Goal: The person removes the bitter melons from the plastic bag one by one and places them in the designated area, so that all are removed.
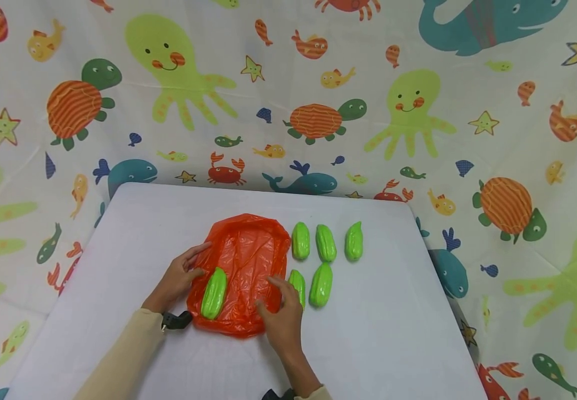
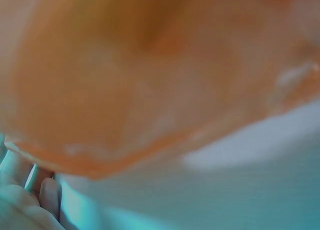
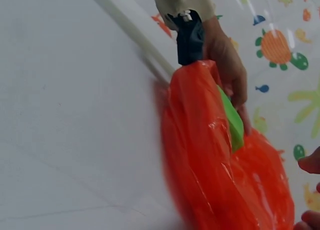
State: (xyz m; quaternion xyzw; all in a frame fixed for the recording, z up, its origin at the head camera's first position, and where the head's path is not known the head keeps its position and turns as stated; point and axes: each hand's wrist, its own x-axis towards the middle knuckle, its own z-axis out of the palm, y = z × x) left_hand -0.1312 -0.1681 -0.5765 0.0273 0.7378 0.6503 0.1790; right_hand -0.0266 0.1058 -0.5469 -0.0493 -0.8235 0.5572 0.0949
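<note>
A red plastic bag (image 1: 248,261) lies spread with its mouth upward on the white table. Inside, at its left, is one green ridged gourd-like vegetable (image 1: 214,294), glossy and long. My left hand (image 1: 174,282) holds the bag's left rim between thumb and fingers; in the left wrist view its fingers (image 2: 47,195) show below the blurred rim. Over the bag's right side, my right hand (image 1: 284,319) has thumb and fingers spread apart, with nothing between them. It partly hides a green vegetable (image 1: 297,282) just beyond the bag; the right wrist view shows its fingertips (image 3: 311,162) at the edge.
To the right of the bag, several more green vegetables (image 1: 325,243) lie in two loose rows. The white table (image 1: 393,333) ends at a cloth backdrop (image 1: 268,83) printed with sea animals. Dark straps (image 1: 175,320) sit on the wrists.
</note>
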